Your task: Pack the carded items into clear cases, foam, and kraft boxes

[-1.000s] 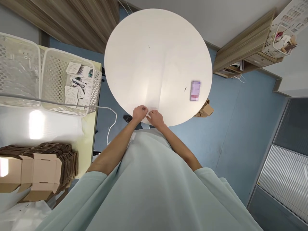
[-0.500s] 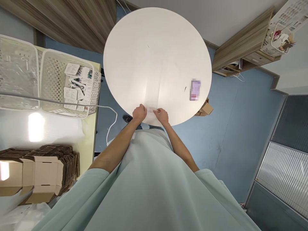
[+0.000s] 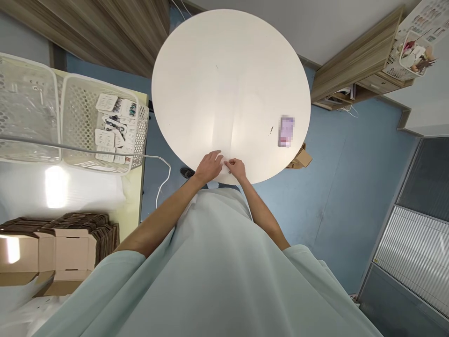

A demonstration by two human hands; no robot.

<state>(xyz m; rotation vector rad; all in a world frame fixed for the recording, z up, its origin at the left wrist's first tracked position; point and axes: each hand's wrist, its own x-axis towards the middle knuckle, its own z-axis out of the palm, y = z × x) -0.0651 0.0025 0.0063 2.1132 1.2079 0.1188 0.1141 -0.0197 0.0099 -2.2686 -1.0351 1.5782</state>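
On the near edge of the round white table, between my hands, lies a small see-through plastic piece, mostly covered by fingers. Whether it is a bag or a sheet I cannot tell. My left hand lies over its left side, fingers stretched forward and apart. Thumb and forefinger of my right hand are pinched together at its right side. A purple, pixelated flat rectangle lies farther right on the tabletop.
At left, a side table bears white baskets, one basket holding printed cards, and a stack of folded cardboard boxes. A white cable hangs between the tables. A wooden cabinet stands at right, with an opened carton on the floor.
My left hand has gone from a closed pinch to stretched fingers and moved slightly right, over the plastic piece. My right hand keeps its pinch in nearly the same place.
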